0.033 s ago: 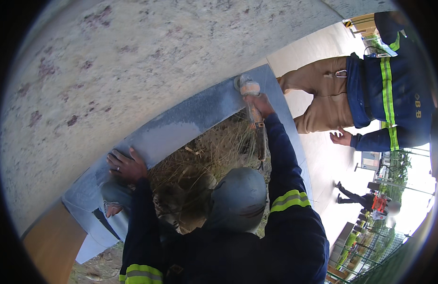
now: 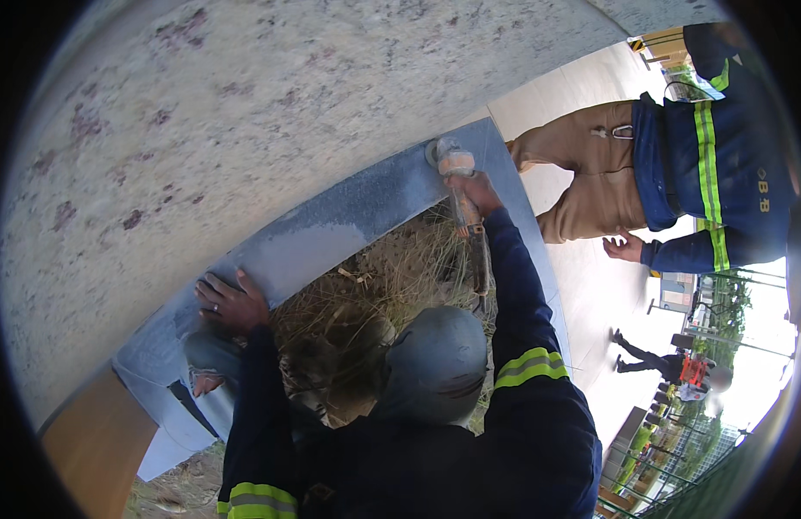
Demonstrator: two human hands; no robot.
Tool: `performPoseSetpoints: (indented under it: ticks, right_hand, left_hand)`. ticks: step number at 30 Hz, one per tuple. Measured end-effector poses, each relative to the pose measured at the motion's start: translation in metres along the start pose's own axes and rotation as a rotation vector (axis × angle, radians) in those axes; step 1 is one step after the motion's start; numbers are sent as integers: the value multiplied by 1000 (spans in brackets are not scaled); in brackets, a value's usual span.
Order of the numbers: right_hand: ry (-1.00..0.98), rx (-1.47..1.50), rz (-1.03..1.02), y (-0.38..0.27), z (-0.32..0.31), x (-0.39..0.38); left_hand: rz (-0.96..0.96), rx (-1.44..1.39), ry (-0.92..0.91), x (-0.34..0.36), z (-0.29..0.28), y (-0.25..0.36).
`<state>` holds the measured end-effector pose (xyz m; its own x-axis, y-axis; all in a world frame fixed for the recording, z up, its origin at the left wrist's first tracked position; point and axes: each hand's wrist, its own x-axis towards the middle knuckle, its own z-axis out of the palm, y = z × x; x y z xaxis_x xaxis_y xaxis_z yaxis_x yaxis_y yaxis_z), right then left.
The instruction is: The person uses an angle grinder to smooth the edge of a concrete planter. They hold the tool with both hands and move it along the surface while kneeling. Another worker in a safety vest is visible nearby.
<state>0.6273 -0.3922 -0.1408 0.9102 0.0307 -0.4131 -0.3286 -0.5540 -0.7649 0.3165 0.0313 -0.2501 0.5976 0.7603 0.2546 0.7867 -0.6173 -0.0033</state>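
My right hand (image 2: 476, 192) is wrapped around the orange and grey body of a dusty angle grinder (image 2: 456, 163). Its round disc meets the blue-grey stone slab (image 2: 366, 192) near the slab's far right corner, close to the speckled stone face. Below the hand, the rear of the tool and its cord hang over dry grass. My left hand (image 2: 233, 303) lies flat on the same slab, further left, with its fingers spread and a ring on one finger. Between the hands, a paler dusty patch shows on the slab.
A large speckled stone face (image 2: 244, 112) rises along the slab's far side. Dry grass (image 2: 400, 246) and earth lie inside the slab's near edge, by my denim-covered knee (image 2: 439, 363). A co-worker in tan trousers (image 2: 591, 173) stands close on the right. A brown panel (image 2: 102, 441) sits lower left.
The grinder's hanging cord end has shifted very slightly. Both my hands keep their places.
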Motion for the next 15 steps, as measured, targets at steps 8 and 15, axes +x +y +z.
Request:
performPoseSetpoints:
  ticks: [8,15]
  right_hand:
    - [-6,-63,71,-14,-10,12]
    - [-31,-62,-6,-15,-10,9]
  left_hand:
    - [-7,-55,14,4,3,4]
    - [-7,-25,3,3,7,4]
